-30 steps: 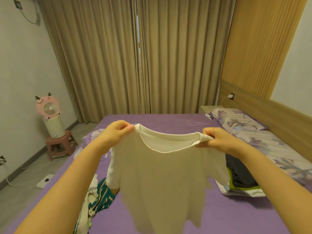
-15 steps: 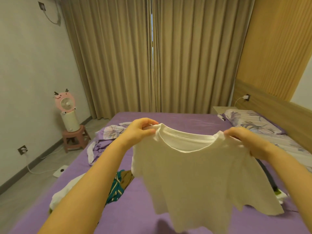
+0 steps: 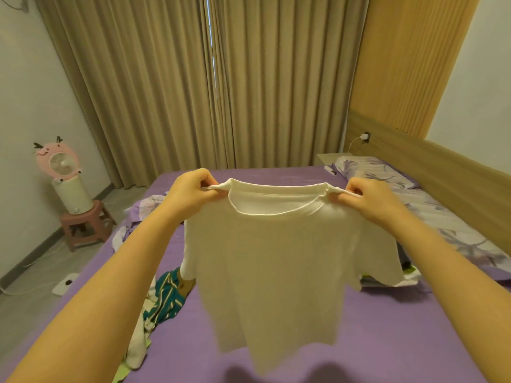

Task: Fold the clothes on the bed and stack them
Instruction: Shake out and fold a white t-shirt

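Holding a white T-shirt (image 3: 276, 258) up by its shoulders, above the purple bed (image 3: 414, 327).

Head view (only view):
- Left hand (image 3: 190, 193) at about 10 o'clock of the neckline, fingers and thumb pinching the shoulder seam. Right hand (image 3: 367, 199) at about 2 o'clock, pinching the other shoulder seam likewise. Collar stretched taut between them.
- Shirt hangs free and full length, sleeves drooping at either side; lower hem near 6 o'clock is blurred, so I cannot tell whether it touches the sheet.
- Pile of unfolded clothes (image 3: 163, 294), striped teal among them, lies at 8 o'clock of the shirt on the bed's left edge. More dark and green-edged fabric (image 3: 406, 269) at 3 o'clock, mostly hidden behind the sleeve; possibly a folded item, not certain.
- Floral pillow (image 3: 370, 172) at 1 o'clock by the headboard; pink fan (image 3: 59, 161) on a stool at 9 o'clock, off the bed.

Judgement: step in hand is spreading one garment ready for folding; task looks early, with clothes left unfolded. Next move calls for lowering the shirt flat onto the bare sheet near 6 o'clock, keeping shoulders level so it lands unwrinkled, clear of the pile.
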{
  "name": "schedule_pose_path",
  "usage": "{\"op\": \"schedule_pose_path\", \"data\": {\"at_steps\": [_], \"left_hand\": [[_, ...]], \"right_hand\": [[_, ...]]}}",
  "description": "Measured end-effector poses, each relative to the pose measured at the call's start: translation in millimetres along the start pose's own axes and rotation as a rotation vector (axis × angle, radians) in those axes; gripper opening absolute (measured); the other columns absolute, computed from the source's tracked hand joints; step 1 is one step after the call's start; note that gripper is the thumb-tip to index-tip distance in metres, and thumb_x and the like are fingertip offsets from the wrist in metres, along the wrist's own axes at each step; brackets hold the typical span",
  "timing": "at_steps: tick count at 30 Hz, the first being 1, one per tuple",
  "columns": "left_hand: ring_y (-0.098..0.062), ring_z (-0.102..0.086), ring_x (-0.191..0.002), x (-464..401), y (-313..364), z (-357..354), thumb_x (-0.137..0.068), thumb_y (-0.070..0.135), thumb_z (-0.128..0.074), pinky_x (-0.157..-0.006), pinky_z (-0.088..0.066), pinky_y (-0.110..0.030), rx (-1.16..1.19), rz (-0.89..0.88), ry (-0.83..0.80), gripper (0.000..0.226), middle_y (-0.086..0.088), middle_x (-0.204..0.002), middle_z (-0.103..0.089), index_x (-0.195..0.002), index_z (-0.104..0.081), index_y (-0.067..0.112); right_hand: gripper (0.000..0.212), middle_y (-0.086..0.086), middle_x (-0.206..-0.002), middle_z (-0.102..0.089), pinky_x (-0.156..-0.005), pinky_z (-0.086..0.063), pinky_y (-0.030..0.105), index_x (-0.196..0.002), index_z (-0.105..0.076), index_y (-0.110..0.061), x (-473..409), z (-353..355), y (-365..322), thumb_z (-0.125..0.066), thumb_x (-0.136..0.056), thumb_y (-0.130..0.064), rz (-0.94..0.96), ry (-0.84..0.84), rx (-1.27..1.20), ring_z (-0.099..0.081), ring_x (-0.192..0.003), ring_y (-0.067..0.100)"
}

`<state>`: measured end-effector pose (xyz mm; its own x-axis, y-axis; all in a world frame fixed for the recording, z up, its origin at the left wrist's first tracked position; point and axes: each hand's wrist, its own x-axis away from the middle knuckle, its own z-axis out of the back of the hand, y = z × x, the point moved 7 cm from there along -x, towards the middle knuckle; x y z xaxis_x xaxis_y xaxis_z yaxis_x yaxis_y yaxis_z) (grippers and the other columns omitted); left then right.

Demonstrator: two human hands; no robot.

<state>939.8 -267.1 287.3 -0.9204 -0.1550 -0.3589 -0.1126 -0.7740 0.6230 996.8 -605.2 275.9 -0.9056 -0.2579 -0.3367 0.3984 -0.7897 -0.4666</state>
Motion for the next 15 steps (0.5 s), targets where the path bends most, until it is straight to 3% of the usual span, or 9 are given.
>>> {"op": "schedule_pose_path", "data": {"at_steps": [3,6,8,12,15], "left_hand": [[-0.01,-0.047,-0.064,4.4,-6.8,7.6,-0.079,0.033,-0.076,-0.056,-0.035,-0.025,0.032,0.027,0.002,0.029,0.003,-0.071,-0.055,-0.074,-0.055,0.013],[-0.007,-0.045,-0.063,15.2,-17.1,8.1,-0.082,0.031,-0.073,-0.055,-0.033,-0.024,0.068,0.018,-0.015,0.024,0.007,-0.068,-0.05,-0.075,-0.054,0.017],[-0.009,-0.042,-0.06,23.0,-26.4,2.9,-0.083,0.032,-0.071,-0.055,-0.032,-0.026,0.07,0.002,-0.057,0.024,0.006,-0.065,-0.048,-0.075,-0.057,0.016],[-0.014,-0.038,-0.056,33.3,-53.9,-1.4,-0.078,0.05,-0.07,-0.056,-0.028,-0.03,0.124,0.055,-0.127,0.054,-0.005,-0.059,-0.041,-0.06,-0.049,0.003],[-0.016,-0.033,-0.055,39.0,-65.9,-1.7,-0.079,0.051,-0.07,-0.054,-0.023,-0.029,0.155,0.092,-0.196,0.057,-0.008,-0.059,-0.035,-0.055,-0.042,0.007]], "right_hand": [[0.049,0.003,-0.059,-0.048,-0.053,-0.027,0.028,-0.067,-0.057,-0.004,13.8,-8.9,-1.1,-0.063,-0.083,-0.05,-0.03,-0.207,-0.047,-0.041,-0.056,0.013],[0.03,0.009,-0.069,-0.056,-0.059,-0.038,0.028,-0.074,-0.067,-0.008,26.6,-20.1,1.5,-0.066,-0.085,-0.035,-0.034,-0.358,-0.053,-0.049,-0.064,0.017],[0.02,0.012,-0.081,-0.061,-0.067,-0.042,0.039,-0.083,-0.07,-0.009,29.1,-27.2,3.4,-0.061,-0.09,-0.025,-0.001,-0.325,-0.005,-0.056,-0.078,0.031],[0.023,-0.001,-0.099,-0.062,-0.076,-0.036,0.029,-0.106,-0.066,-0.015,40.4,-36.7,13.1,-0.046,-0.096,-0.008,-0.148,-0.075,-0.13,-0.053,-0.094,0.017],[0.015,0.006,-0.095,-0.065,-0.071,-0.036,0.03,-0.099,-0.067,-0.01,48.4,-43.8,27.7,-0.057,-0.093,-0.019,-0.278,0.094,-0.154,-0.055,-0.089,0.021]]}}
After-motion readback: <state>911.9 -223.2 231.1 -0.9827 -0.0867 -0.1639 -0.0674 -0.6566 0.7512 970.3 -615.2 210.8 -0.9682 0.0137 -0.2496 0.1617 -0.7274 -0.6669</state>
